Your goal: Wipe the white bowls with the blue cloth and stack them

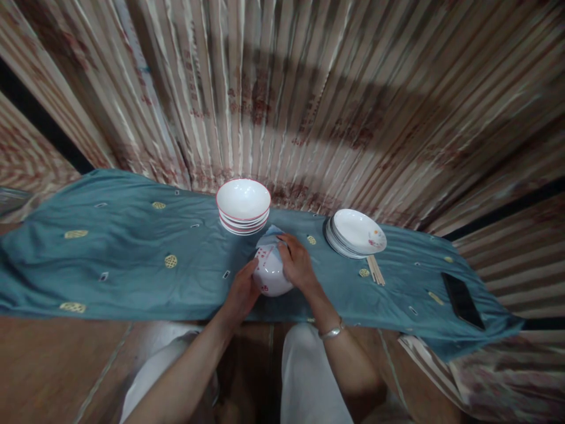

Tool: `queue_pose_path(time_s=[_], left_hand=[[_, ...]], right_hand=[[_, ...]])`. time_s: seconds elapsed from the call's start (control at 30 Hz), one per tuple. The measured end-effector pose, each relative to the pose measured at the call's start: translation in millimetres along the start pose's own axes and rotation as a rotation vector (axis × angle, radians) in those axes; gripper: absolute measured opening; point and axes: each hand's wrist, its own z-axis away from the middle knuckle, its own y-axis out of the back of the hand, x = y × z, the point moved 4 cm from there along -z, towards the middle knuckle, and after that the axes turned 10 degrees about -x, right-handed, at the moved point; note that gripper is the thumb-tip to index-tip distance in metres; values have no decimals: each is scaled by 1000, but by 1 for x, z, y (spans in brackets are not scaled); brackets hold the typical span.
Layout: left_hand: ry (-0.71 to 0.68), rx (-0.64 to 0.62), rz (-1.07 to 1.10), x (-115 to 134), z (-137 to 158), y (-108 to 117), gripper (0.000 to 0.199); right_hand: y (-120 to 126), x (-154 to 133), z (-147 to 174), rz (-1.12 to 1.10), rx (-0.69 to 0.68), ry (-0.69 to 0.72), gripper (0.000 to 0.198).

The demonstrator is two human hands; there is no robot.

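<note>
A white bowl (272,278) with red markings is tilted in front of me, its outer side facing up. My left hand (244,290) is closed on the bowl's left side. A light blue cloth (268,237) lies over the bowl's far edge. My right hand (298,262) presses this cloth against the bowl, with its fingers bent over the upper right side. Just beyond the bowl stands a stack of white bowls (243,203) with red rims.
To the right sits a stack of white plates (355,231) with a flower pattern, some chopsticks (376,271) beside it. A black phone (462,299) lies near the right end of the teal tablecloth (132,253). A pleated curtain (282,100) hangs behind the table.
</note>
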Motion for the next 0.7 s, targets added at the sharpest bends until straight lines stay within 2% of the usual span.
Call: queue_pose_path(time_s=[0.2, 0.37, 0.57, 0.7], left_hand=[[26, 34, -74, 2, 1, -2, 49], [77, 54, -76, 2, 0, 0, 48], [145, 137, -6, 2, -1, 2, 38], [169, 207, 45, 0, -2, 5, 33]], right_hand=[[-4, 25, -2, -126, 33, -44, 38], [-11, 57, 2, -144, 61, -124, 40], [-16, 78, 25, -188, 159, -210, 45], [-21, 84, 45, -193, 217, -218, 45]])
